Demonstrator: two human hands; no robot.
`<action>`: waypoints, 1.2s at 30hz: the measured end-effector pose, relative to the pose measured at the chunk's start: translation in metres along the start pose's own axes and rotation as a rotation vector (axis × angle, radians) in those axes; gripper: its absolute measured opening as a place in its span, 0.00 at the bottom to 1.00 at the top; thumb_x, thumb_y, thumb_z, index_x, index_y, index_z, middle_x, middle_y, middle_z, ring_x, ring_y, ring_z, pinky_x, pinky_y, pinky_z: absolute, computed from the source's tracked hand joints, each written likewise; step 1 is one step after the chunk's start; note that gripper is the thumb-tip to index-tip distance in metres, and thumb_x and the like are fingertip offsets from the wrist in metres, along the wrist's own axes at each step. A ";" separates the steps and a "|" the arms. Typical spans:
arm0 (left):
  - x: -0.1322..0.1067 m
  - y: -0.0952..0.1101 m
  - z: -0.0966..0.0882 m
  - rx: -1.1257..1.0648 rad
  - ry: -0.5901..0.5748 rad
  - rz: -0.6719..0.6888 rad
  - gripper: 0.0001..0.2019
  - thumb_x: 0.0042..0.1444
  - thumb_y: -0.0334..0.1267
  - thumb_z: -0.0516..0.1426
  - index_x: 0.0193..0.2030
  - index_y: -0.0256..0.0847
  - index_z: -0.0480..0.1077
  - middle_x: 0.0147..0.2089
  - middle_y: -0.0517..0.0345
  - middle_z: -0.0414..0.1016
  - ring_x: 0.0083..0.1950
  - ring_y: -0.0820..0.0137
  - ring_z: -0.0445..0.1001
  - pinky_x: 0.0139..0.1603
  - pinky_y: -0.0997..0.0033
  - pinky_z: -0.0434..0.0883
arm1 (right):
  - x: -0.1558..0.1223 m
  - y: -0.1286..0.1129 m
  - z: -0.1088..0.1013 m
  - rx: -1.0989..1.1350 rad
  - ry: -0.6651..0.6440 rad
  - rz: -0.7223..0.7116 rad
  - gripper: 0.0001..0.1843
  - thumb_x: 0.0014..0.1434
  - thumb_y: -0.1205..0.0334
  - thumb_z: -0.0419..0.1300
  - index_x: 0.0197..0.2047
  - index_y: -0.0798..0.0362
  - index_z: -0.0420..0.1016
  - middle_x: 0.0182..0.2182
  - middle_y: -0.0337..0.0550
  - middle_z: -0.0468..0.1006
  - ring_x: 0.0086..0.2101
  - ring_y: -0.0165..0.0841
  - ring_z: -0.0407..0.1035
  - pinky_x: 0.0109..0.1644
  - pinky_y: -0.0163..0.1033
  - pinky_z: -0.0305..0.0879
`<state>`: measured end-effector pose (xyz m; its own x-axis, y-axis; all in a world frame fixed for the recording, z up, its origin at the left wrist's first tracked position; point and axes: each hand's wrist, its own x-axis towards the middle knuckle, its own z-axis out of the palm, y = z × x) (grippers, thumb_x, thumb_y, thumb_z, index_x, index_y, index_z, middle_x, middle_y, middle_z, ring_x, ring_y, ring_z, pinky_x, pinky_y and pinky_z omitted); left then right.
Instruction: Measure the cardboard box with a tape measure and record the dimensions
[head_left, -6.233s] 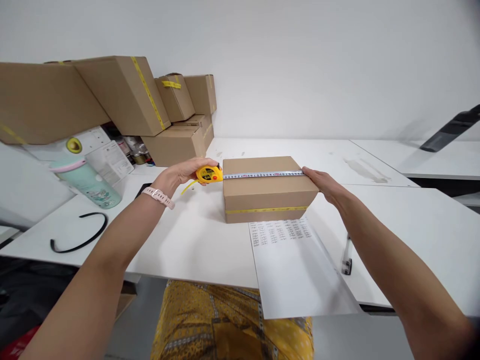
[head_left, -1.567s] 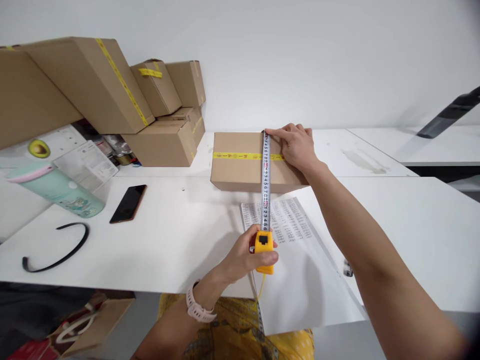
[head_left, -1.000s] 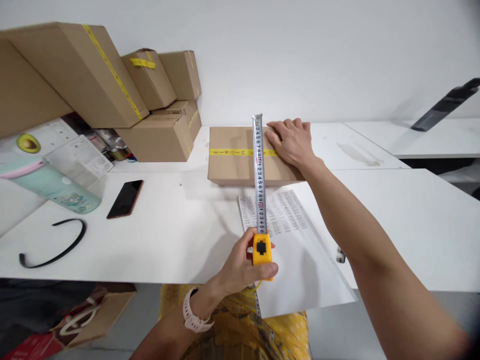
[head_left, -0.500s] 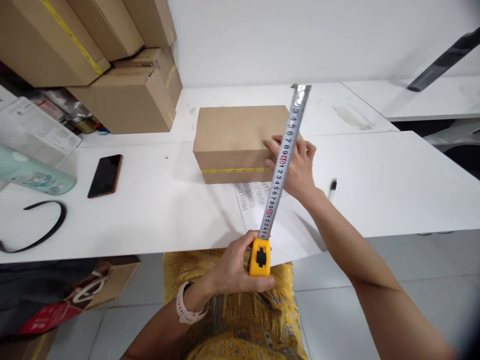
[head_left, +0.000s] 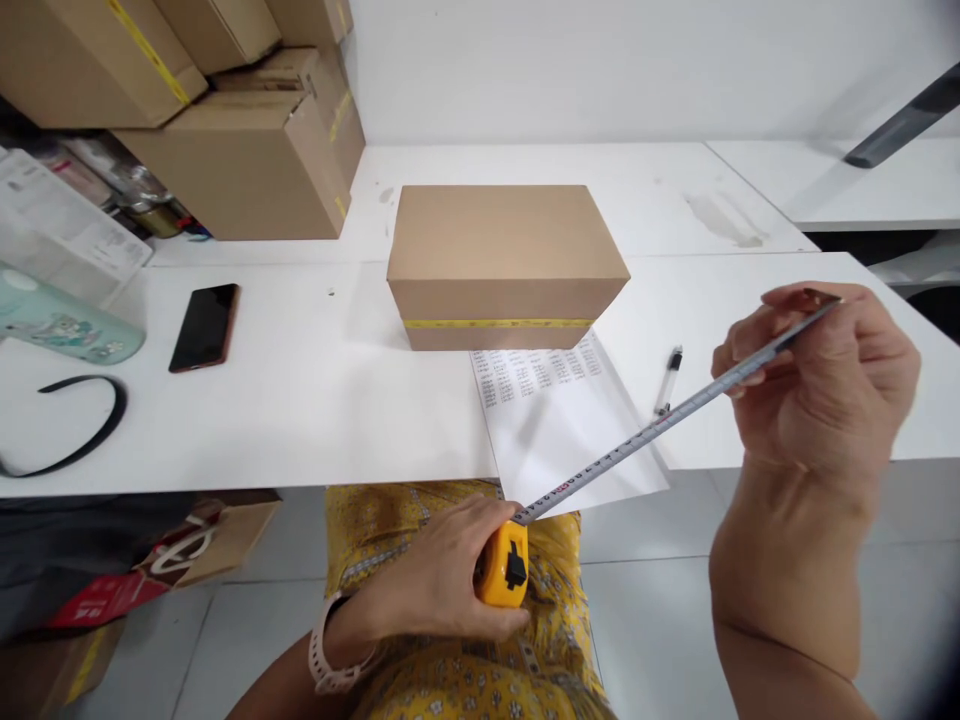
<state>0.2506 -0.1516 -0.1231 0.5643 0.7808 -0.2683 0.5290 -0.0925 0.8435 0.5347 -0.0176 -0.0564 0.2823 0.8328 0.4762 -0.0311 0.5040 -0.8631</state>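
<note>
A yellow tape measure [head_left: 504, 565] with a black button sits in my left hand [head_left: 442, 575], fingers and thumb wrapped round its case above my lap. Its metal blade is drawn out and slants up to the right over the table edge. My right hand [head_left: 832, 375] is raised at the right and pinches the blade near its hooked end. Behind the blade stands a closed cardboard box [head_left: 502, 235] with a yellow tape strip, touched by neither hand. A printed sheet of paper [head_left: 555, 430] lies partly under the box's front.
A pen [head_left: 669, 380] lies right of the sheet. On the left are a phone [head_left: 205, 327], a black band [head_left: 112, 420], a mint-green bottle [head_left: 75, 325] and stacked cartons [head_left: 232, 170]. A dark cylinder [head_left: 900, 120] stands far right. Below the table is a paper bag [head_left: 225, 540].
My right hand has left the box and swung right, now gripping the blade's end. The blade has tilted from steep to slanting right. My left hand with the case has dropped slightly.
</note>
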 end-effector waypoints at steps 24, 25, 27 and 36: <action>0.014 -0.052 -0.074 0.587 0.798 -0.027 0.29 0.56 0.31 0.65 0.65 0.48 0.67 0.57 0.49 0.72 0.58 0.54 0.74 0.56 0.52 0.76 | -0.008 0.107 -0.079 -1.532 -0.176 0.520 0.28 0.64 0.37 0.54 0.53 0.51 0.68 0.34 0.57 0.81 0.40 0.58 0.75 0.46 0.62 0.65; 0.016 -0.056 -0.077 0.626 0.792 -0.042 0.27 0.57 0.32 0.64 0.64 0.46 0.68 0.57 0.48 0.72 0.58 0.54 0.73 0.56 0.52 0.76 | -0.006 0.108 -0.081 -1.530 -0.227 0.530 0.27 0.64 0.39 0.53 0.56 0.51 0.68 0.36 0.58 0.81 0.40 0.59 0.75 0.46 0.62 0.65; 0.020 -0.065 -0.082 0.681 0.776 -0.062 0.24 0.59 0.32 0.62 0.63 0.44 0.70 0.58 0.46 0.72 0.58 0.52 0.73 0.57 0.50 0.76 | -0.005 0.108 -0.081 -1.504 -0.305 0.516 0.25 0.65 0.48 0.52 0.61 0.50 0.67 0.38 0.58 0.82 0.41 0.58 0.75 0.46 0.61 0.66; 0.030 -0.069 -0.082 0.804 0.887 0.081 0.18 0.64 0.33 0.58 0.60 0.43 0.73 0.66 0.45 0.72 0.68 0.49 0.68 0.69 0.40 0.66 | -0.027 0.078 -0.091 -0.390 0.083 0.356 0.15 0.56 0.60 0.62 0.45 0.50 0.84 0.32 0.46 0.84 0.36 0.43 0.80 0.49 0.55 0.75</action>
<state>0.1786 -0.0712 -0.1511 0.1478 0.8792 0.4529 0.9347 -0.2738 0.2266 0.6117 -0.0215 -0.1520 0.3946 0.9079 0.1416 0.2158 0.0582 -0.9747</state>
